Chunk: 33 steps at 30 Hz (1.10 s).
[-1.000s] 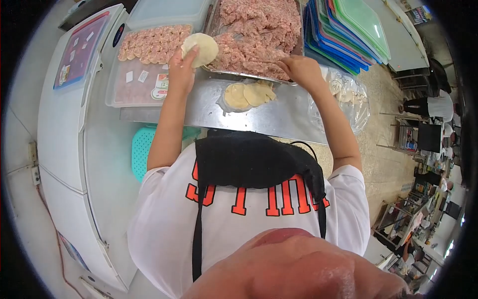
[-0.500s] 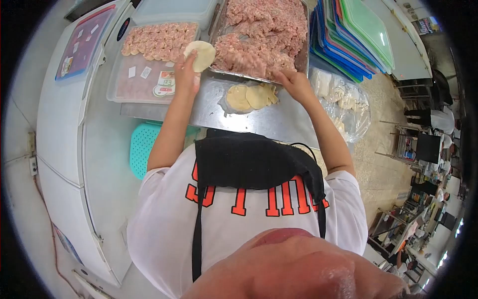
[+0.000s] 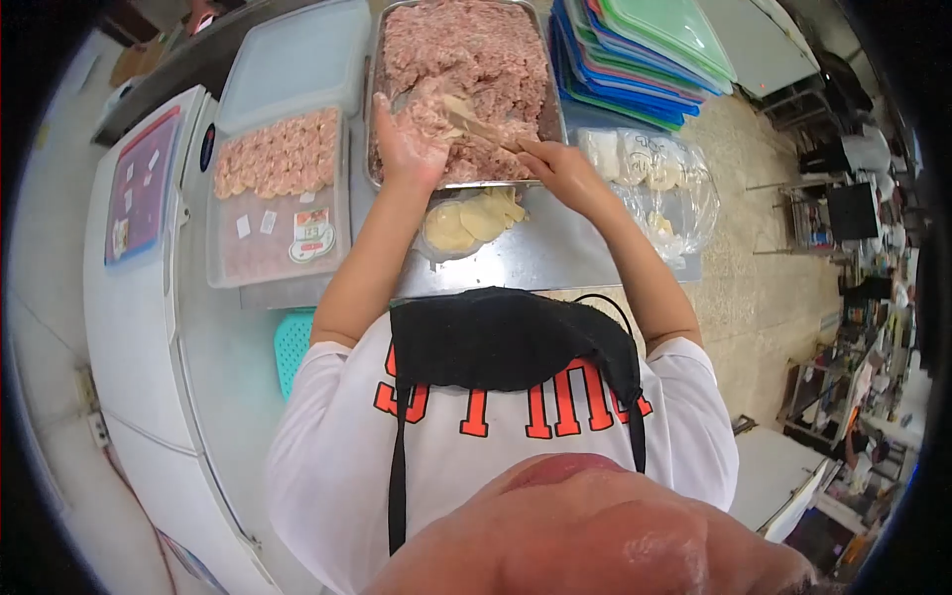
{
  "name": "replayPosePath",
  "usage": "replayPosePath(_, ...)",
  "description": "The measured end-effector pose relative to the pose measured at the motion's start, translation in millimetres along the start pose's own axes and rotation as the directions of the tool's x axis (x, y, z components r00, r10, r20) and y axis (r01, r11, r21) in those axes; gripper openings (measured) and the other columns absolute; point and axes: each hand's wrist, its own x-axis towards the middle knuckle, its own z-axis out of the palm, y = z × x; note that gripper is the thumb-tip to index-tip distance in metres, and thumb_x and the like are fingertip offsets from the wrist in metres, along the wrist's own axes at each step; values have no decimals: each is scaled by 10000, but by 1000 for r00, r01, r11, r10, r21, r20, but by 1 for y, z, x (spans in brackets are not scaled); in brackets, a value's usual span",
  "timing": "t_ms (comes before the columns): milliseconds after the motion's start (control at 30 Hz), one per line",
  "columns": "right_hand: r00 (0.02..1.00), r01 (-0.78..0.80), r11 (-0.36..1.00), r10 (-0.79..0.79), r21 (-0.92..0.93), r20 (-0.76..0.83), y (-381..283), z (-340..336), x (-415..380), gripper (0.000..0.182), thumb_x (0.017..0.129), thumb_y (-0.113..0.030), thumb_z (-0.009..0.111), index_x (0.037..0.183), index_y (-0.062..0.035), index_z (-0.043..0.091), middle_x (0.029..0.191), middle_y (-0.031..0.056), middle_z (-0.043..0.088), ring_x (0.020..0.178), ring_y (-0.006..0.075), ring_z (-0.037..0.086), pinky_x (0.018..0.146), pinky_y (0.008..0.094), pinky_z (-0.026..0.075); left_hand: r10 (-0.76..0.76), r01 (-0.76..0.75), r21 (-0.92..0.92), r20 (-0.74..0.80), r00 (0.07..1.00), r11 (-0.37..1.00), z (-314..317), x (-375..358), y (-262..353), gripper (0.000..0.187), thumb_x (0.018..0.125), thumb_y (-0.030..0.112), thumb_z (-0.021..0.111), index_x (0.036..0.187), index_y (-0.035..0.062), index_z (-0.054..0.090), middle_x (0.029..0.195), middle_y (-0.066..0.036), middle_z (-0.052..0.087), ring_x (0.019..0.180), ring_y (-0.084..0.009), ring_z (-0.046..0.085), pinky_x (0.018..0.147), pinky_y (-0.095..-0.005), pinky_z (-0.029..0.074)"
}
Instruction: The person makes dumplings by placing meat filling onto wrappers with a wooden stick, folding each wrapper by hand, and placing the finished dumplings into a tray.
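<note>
In the upper middle of the frame, the right hand (image 3: 567, 175) grips a wooden spatula (image 3: 478, 126) angled up-left over ground meat (image 3: 466, 50) toward the left hand (image 3: 409, 147), whose hold I cannot tell.

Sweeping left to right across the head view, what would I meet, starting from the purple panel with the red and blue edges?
Purple plastic panel, plastic container with rows of meat-topped pieces, left hand, pile of flat pale rounds, right hand, clear plastic bag.
</note>
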Motion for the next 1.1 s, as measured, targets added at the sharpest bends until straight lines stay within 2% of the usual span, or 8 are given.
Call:
replayPosePath(33,998,-16,982,27,-188,60,-6,-14,-2,298,901,-231,566,1160,-93,619,954,184,638,865,364,605,750,402,491,-4,3,17,66,998,1000,-8,5,0,807,923,590,332,1356,-91,361,1395,-205,423,1298,-338,389,1103,-473,264)
replayPosePath(267,970,77,967,-129,-242,-204,11,18,-7,255,896,-213,538,1125,-136,620,928,153,645,856,349,620,710,440,497,-94,88,105,46,995,991,5,-6,-10,719,923,550,400,1300,-62,430,1325,-203,488,1242,-349,442,1067,-503,307)
replayPosePath(400,976,-107,943,39,-314,-215,33,26,-12,228,879,-210,542,1077,-128,621,920,155,649,820,357,629,681,470,490,-107,124,163,-110,988,979,-46,10,-15,440,935,477,431,1140,95,507,1203,-173,560,1124,-339,530,942,-501,444)
replayPosePath(467,971,-204,844,237,-497,5,46,19,-15,202,811,-134,524,956,-82,655,902,183,662,798,339,661,639,469,520,-141,150,158,-61,988,976,-48,6,-8,434,938,476,423,1130,96,506,1220,-176,547,1122,-342,529,934,-502,452)
replayPosePath(767,984,134,978,-150,-159,-98,-5,20,-38,250,878,-174,528,1113,-98,570,906,154,622,824,332,630,681,452,506,-259,264,59,-80,962,963,2,-2,-6,596,927,540,382,1229,43,513,1289,-188,487,1189,-329,472,1026,-501,360)
replayPosePath(867,993,-90,896,116,-435,33,-33,-21,-40,243,865,-165,548,1096,-90,565,874,151,613,814,325,625,655,446,505,-272,285,151,-100,957,947,12,-12,2,635,906,543,432,1191,-18,518,1229,-183,523,1144,-327,486,1012,-483,373)
replayPosePath(967,962,57,939,-143,-339,-234,-47,-7,-46,215,879,-203,520,1044,-88,595,837,164,638,835,341,637,655,459,507,-269,280,96,-113,956,955,-15,12,-1,649,882,520,502,1159,-66,515,1185,-173,539,1118,-335,489,997,-493,383)
replayPosePath(1100,981,75,955,-122,-286,-150,-30,1,-35,217,891,-231,512,1014,-79,608,871,167,645,850,339,635,684,456,503,-150,174,109,-204,967,979,18,-10,6,607,862,467,564,1139,-72,524,1179,-160,536,1056,-338,525,979,-480,409)
